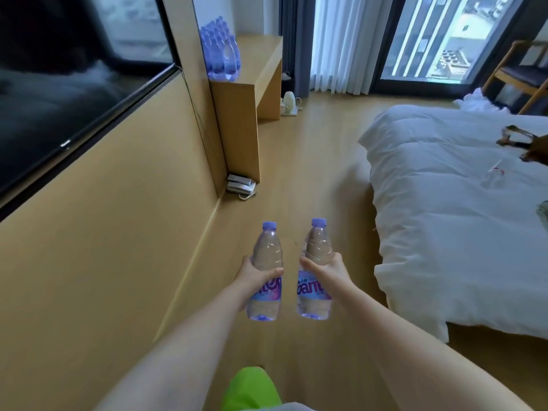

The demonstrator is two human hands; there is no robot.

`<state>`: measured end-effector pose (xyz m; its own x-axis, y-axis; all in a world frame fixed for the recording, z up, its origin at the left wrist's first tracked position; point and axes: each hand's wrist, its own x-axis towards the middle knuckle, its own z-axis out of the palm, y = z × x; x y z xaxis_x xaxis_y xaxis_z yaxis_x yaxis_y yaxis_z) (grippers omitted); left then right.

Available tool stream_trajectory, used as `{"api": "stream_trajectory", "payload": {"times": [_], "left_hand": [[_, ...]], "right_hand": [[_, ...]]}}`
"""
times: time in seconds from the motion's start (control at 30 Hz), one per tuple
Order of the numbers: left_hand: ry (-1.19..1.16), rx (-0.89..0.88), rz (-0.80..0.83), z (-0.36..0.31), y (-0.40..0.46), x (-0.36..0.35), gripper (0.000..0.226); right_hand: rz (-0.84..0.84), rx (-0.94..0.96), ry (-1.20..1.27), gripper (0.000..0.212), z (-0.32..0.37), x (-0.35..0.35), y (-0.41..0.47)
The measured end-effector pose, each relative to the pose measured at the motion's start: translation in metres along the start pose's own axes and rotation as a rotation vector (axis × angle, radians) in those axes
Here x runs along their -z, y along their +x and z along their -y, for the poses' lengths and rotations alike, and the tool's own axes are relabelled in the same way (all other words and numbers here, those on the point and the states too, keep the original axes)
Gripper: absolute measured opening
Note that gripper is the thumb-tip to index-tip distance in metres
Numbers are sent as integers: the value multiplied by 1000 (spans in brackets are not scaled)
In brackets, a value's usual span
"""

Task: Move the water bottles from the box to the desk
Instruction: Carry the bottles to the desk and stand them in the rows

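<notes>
My left hand (252, 277) grips a clear water bottle (266, 256) with a purple cap and purple label, held upright in front of me. My right hand (329, 272) grips a second, matching bottle (316, 247), also upright. The two bottles are side by side, a little apart, above the wooden floor. Far ahead stands the wooden desk (261, 60). Several more purple-capped bottles (221, 48) are lined up on its near left end against the wall. The box is not in view.
A black TV (68, 84) hangs on the wooden wall to the left. A white bed (462, 209) fills the right. A telephone (240, 185) lies on the floor by the desk's side panel, a white kettle (289, 102) beyond. Curtains, window and a chair (522, 75) stand behind.
</notes>
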<state>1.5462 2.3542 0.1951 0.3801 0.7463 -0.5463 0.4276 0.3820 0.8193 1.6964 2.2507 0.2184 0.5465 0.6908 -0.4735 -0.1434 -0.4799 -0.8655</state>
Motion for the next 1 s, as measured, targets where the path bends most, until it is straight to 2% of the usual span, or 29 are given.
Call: {"api": "stream_trajectory", "payload": {"times": [0.23, 0.4, 0.53, 0.77, 1.0], "left_hand": [[38, -25, -7, -91, 162, 7, 67], [58, -66, 12, -184, 279, 21, 66], [55, -89, 39, -255, 352, 20, 57], [103, -74, 74, -341, 480, -18, 69], [128, -50, -23, -432, 615, -75, 73]], "right_hand": [[-5, -36, -54, 68, 74, -6, 172], [-33, -9, -46, 66, 152, -12, 290], [-65, 10, -34, 62, 210, -8, 368], [-85, 33, -9, 61, 263, 21, 510], [-53, 30, -47, 65, 329, 79, 671]]}}
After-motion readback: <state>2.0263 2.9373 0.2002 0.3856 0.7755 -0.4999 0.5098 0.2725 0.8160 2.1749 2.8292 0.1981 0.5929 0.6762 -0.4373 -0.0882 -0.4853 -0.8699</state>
